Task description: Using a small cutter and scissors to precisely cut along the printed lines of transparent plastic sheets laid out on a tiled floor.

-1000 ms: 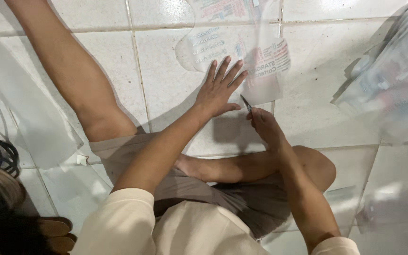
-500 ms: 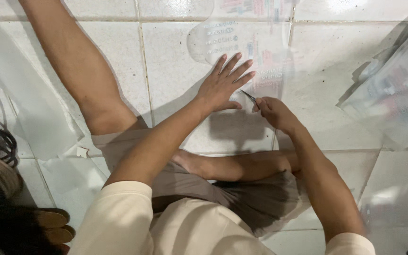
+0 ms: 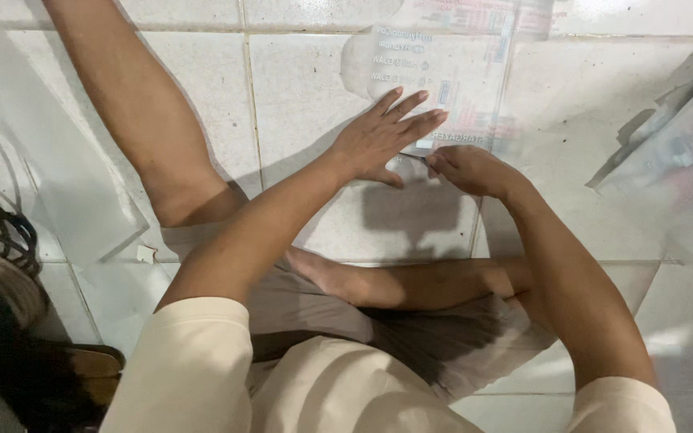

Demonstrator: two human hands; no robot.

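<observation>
Your right hand [image 3: 467, 170] has closed in on your left hand [image 3: 382, 140] since a second ago, when a thin dark blade stood up plainly from it; now only a sliver of that tool shows at the knuckles, so I cannot tell how far it has travelled along the sheet [image 3: 443, 72]. Left fingers are spread flat and open, pressing the sheet down on the floor [image 3: 298, 88]. Right fingers are curled shut around the tool, tip touching the sheet's near edge just beside your left thumb. That pinning looks firmer than before, which suits a cut or a scrape along that edge.

Clear, glossy film, thin and limp, printed faintly in red and blue, lies towards the floor's far edge. More film [image 3: 66, 184] lies on the left. Floor tiles are pale, smooth, square, with dark grout.
</observation>
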